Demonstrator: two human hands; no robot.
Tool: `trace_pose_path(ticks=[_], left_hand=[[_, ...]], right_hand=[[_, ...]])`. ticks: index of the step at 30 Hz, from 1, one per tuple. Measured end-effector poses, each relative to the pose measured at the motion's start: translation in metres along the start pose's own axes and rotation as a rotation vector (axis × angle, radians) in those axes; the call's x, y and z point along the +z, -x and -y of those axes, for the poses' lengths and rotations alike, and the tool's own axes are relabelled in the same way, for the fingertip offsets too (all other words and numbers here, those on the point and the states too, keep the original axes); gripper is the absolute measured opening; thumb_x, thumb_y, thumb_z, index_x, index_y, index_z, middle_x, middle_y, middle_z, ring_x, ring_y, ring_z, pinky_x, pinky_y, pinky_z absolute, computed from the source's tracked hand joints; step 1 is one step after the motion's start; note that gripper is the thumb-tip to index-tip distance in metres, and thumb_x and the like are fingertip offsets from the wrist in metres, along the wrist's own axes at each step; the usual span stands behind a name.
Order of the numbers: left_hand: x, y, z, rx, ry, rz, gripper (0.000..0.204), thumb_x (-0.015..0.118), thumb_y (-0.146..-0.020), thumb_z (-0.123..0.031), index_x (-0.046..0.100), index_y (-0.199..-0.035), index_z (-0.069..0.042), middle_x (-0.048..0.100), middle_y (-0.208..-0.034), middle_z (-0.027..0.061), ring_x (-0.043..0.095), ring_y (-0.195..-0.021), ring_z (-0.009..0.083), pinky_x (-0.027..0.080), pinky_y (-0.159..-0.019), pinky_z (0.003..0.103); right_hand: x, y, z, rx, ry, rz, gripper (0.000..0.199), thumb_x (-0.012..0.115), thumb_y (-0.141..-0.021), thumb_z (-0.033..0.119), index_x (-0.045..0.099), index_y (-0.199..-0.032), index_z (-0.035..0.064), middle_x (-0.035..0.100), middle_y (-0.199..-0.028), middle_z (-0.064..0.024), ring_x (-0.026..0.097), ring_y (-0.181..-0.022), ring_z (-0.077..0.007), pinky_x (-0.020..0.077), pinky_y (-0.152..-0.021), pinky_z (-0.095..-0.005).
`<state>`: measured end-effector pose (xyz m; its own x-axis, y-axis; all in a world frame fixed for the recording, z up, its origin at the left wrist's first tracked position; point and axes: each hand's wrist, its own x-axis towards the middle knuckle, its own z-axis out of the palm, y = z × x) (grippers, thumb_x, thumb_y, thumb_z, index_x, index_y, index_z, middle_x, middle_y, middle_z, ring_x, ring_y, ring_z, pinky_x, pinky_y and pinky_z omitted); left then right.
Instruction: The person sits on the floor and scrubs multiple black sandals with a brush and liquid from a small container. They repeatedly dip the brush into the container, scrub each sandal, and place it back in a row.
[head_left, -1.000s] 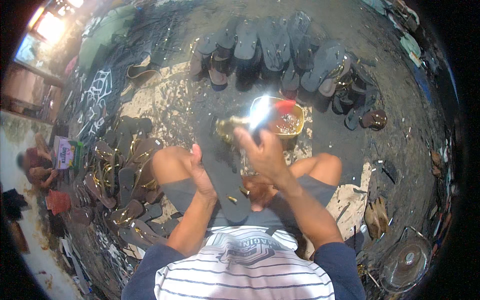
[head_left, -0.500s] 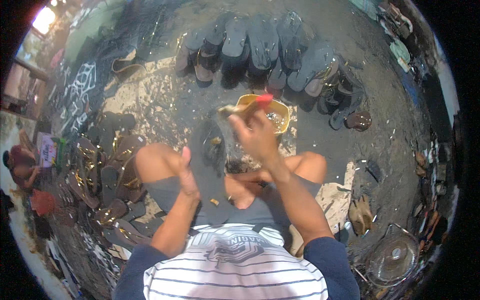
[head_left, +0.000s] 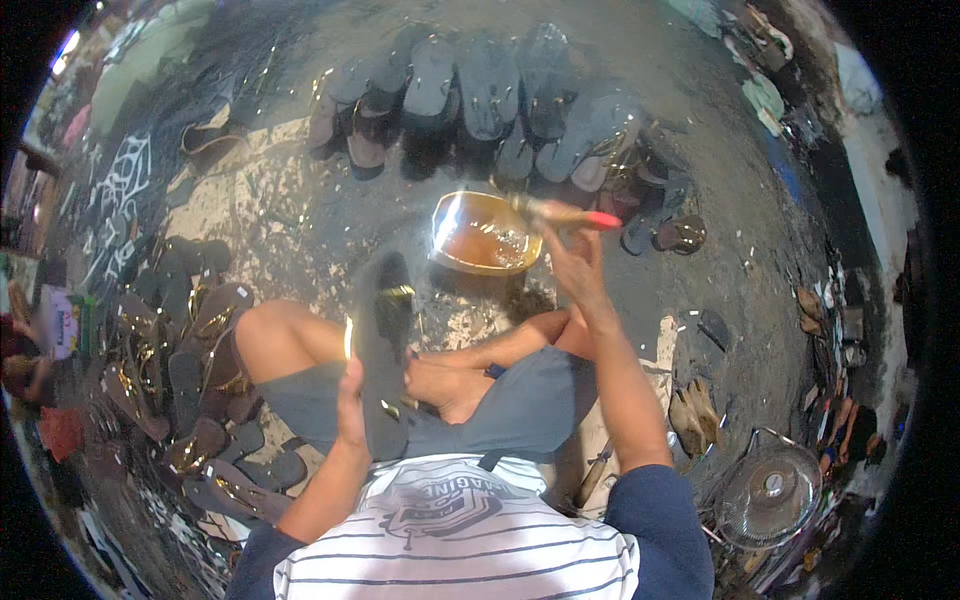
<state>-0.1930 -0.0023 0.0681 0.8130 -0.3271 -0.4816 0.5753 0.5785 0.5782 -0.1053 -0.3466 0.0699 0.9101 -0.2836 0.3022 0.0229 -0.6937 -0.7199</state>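
My left hand (head_left: pixel 350 405) grips a dark sandal sole (head_left: pixel 385 340) that stands on end over my lap; its thumb shows along the edge and the other fingers are hidden. In my right hand (head_left: pixel 578 268) is a brush (head_left: pixel 565 213) with a wooden handle and a red end. The brush's blurred working end lies at the right rim of a yellowish tub (head_left: pixel 470 268) of amber, glossy liquid. Whether the bristles touch the liquid I cannot tell. The tub sits on the floor beyond my crossed legs.
Dark sandals (head_left: pixel 432 75) stand in a row beyond the tub. More sandals (head_left: pixel 190 380) are heaped left of my knee. Tan foot-shaped pieces (head_left: pixel 692 415) and a round fan grille (head_left: pixel 770 490) lie to the right. Scraps cover the splattered floor.
My right hand has moved right with the brush, uncovering the tub. The view has shifted. My left hand still grips the sole, now turned more edge-on.
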Motion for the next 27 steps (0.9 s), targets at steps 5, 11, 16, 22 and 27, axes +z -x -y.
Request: trace_pose_path(ticks=[5, 11, 16, 22, 27], left_hand=[[0.036, -0.072, -0.026, 0.172, 0.17, -0.008, 0.06, 0.047, -0.096, -0.062, 0.059, -0.115, -0.006, 0.069, -0.092, 0.012, 0.068, -0.071, 0.0201, 0.059, -0.059, 0.033], [0.086, -0.113, -0.034, 0.158, 0.242, 0.262, 0.055, 0.049, -0.097, -0.057, 0.06, -0.119, -0.008, 0.069, -0.102, 0.0092, 0.068, -0.089, 0.0207, 0.057, -0.079, 0.036], [0.081, -0.098, -0.039, 0.178, 0.265, 0.301, 0.056, 0.047, -0.099, -0.055, 0.058, -0.125, -0.007, 0.067, -0.112, 0.0096, 0.067, -0.098, 0.0204, 0.056, -0.087, 0.036], [0.092, -0.095, -0.057, -0.062, 0.322, 0.389, 0.059, 0.049, -0.098, -0.059, 0.058, -0.124, -0.006, 0.069, -0.107, 0.0141, 0.071, -0.086, 0.0283, 0.06, -0.082, 0.048], [0.074, -0.107, -0.025, -0.028, 0.499, 0.62, 0.05, 0.049, -0.1, -0.048, 0.059, -0.131, -0.01, 0.064, -0.126, 0.0103, 0.061, -0.114, 0.0244, 0.047, -0.103, 0.043]], right_hand=[[-0.044, 0.009, -0.002, 0.104, 0.415, -0.071, 0.028, 0.073, -0.09, 0.025, 0.072, -0.108, 0.0042, 0.071, -0.102, -0.0132, 0.067, -0.095, -0.0275, 0.0511, -0.084, -0.0395], [0.047, 0.071, 0.134, -0.011, -0.413, -0.008, 0.034, 0.068, -0.095, 0.026, 0.068, -0.113, -0.0025, 0.068, -0.111, -0.0177, 0.065, -0.105, -0.0274, 0.0493, -0.092, -0.0378], [0.057, 0.048, 0.118, -0.423, -0.004, 0.057, 0.037, 0.067, -0.087, 0.014, 0.065, -0.124, 0.0084, 0.061, -0.123, -0.0159, 0.061, -0.111, -0.0299, 0.0481, -0.093, -0.0404], [0.046, 0.061, 0.136, -0.105, -0.986, 0.278, 0.021, 0.074, -0.086, 0.011, 0.068, -0.105, 0.0051, 0.067, -0.102, -0.0133, 0.065, -0.097, -0.0263, 0.0494, -0.085, -0.0385], [0.061, 0.013, 0.118, -0.593, -0.206, 0.119, 0.032, 0.072, -0.074, 0.009, 0.065, -0.105, 0.0049, 0.062, -0.099, -0.0136, 0.059, -0.091, -0.0354, 0.0482, -0.074, -0.0408]])
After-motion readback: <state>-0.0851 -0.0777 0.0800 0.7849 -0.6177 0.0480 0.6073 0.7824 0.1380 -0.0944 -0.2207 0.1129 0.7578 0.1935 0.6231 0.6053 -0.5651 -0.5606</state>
